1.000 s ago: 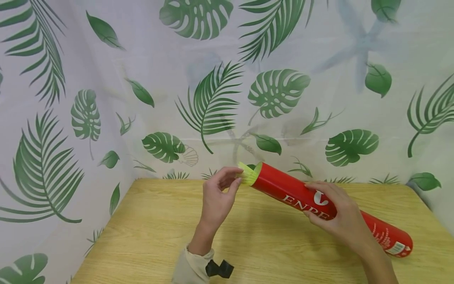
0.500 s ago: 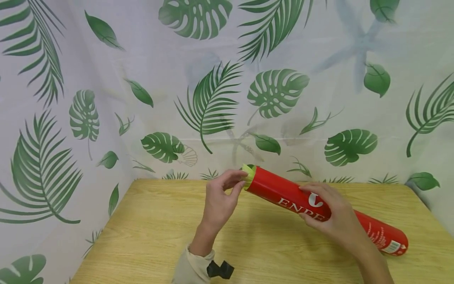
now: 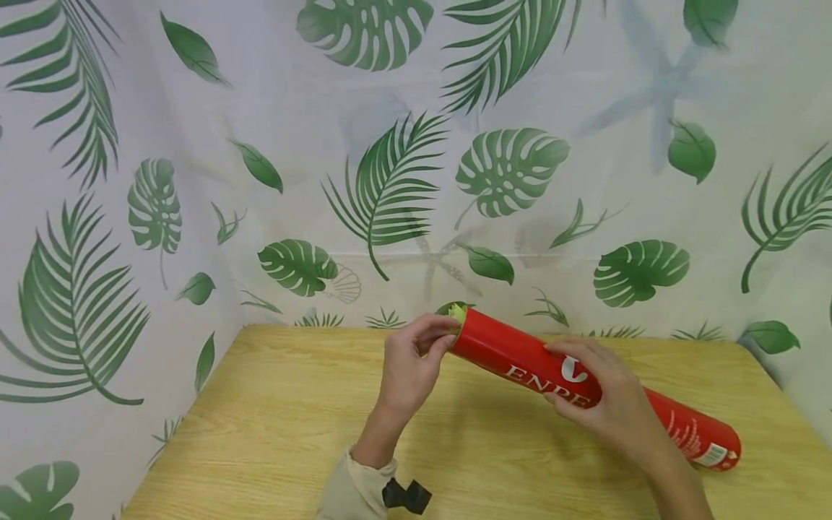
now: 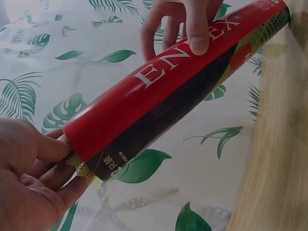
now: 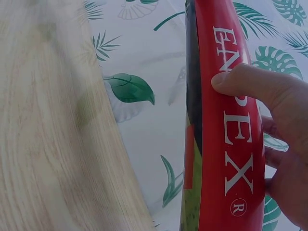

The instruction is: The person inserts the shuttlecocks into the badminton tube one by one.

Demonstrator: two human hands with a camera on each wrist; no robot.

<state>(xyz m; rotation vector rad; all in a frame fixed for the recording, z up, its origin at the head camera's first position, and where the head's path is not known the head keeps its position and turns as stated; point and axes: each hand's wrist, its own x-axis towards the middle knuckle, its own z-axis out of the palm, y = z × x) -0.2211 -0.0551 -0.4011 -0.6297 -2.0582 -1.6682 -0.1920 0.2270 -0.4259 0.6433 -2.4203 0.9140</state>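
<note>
Right hand (image 3: 607,408) grasping red tube (image 3: 520,357); left hand (image 3: 409,365) pinching yellow shuttlecock (image 3: 457,313) at its mouth. Might crumple if pushed crooked.

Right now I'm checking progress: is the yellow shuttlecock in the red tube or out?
Nearly in: only a yellow edge of the shuttlecock shows at the mouth of the red tube, where the left hand touches it.

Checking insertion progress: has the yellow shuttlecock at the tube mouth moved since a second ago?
Yes. The yellow shuttlecock has gone further into the red tube: only a sliver shows at the rim, pushed by the left hand. The right hand holds the tube.
</note>
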